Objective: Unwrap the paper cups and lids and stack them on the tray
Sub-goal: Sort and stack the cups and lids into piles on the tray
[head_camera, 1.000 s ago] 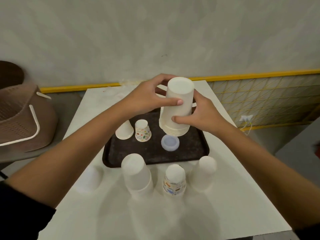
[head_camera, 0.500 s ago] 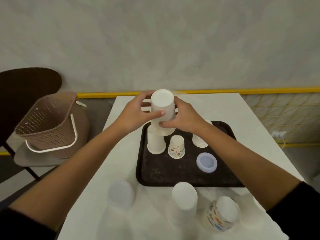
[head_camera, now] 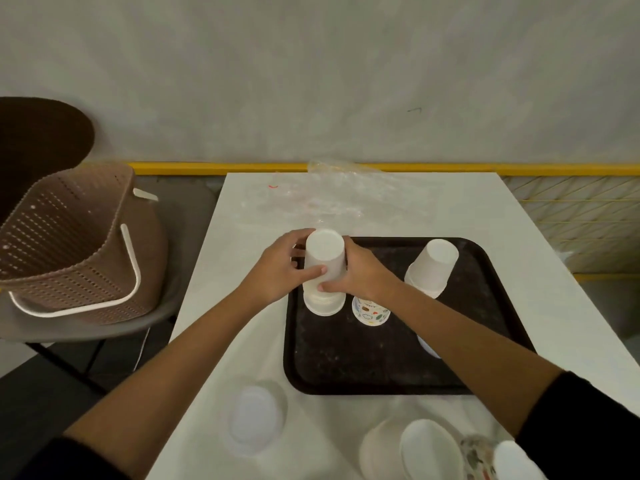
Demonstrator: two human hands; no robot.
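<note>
A stack of upside-down white paper cups (head_camera: 325, 261) stands at the back left corner of the dark tray (head_camera: 346, 362). My left hand (head_camera: 277, 271) grips it from the left and my right hand (head_camera: 360, 275) grips it from the right. Just right of it on the tray sits a small patterned cup (head_camera: 370, 311), partly behind my right wrist. A second white cup stack (head_camera: 431, 266) stands at the tray's back right. A pale lid (head_camera: 427, 348) lies on the tray, mostly hidden by my right forearm.
Crumpled clear wrapping (head_camera: 339, 192) lies on the white table (head_camera: 540, 271) behind the tray. In front of the tray stand more upturned cups (head_camera: 256, 417), a wide white stack (head_camera: 415, 448) and a patterned one (head_camera: 481, 455). A brown basket (head_camera: 69, 244) sits on a chair to the left.
Both hands have carried the white cup stack leftward and down onto the cup at the tray's back left corner. The camera view has shifted left and upward.
</note>
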